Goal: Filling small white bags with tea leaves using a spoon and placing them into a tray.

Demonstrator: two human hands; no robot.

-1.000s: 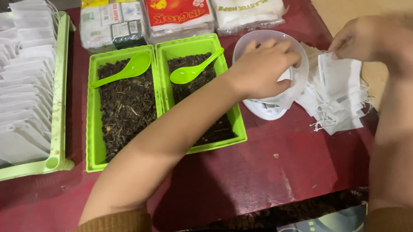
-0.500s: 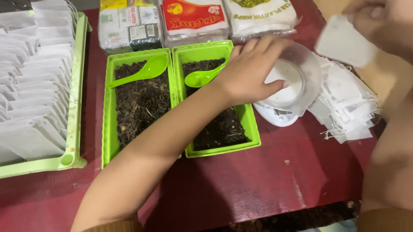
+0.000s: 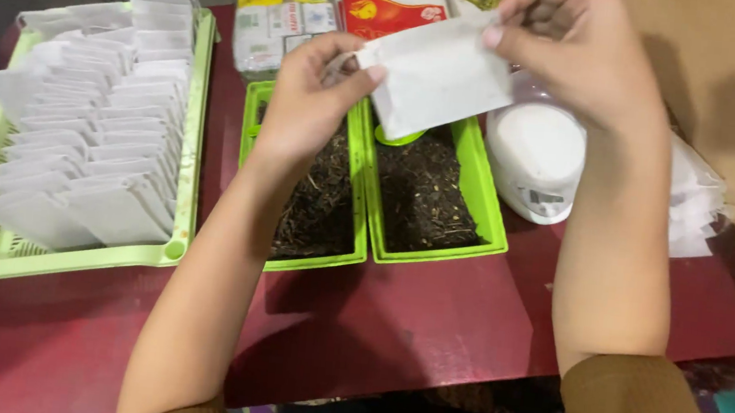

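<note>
Both hands hold one empty white filter bag up over the two green trays of loose tea; filling not started on this bag.

Left hand pinches the bag's left edge between thumb and fingers, right hand grips its top right corner, so the filter bag hangs flat just above the right tea tray. Left of that tray sits the second tea tray; further left, the big green tray already carries many rows of white bags, so much looks done. Right of it: white scale, then a pile of empty bags left to do. Versus half a second ago: the left hand has left the scale bowl and joined the right on the bag, now held lower and centred.
</note>
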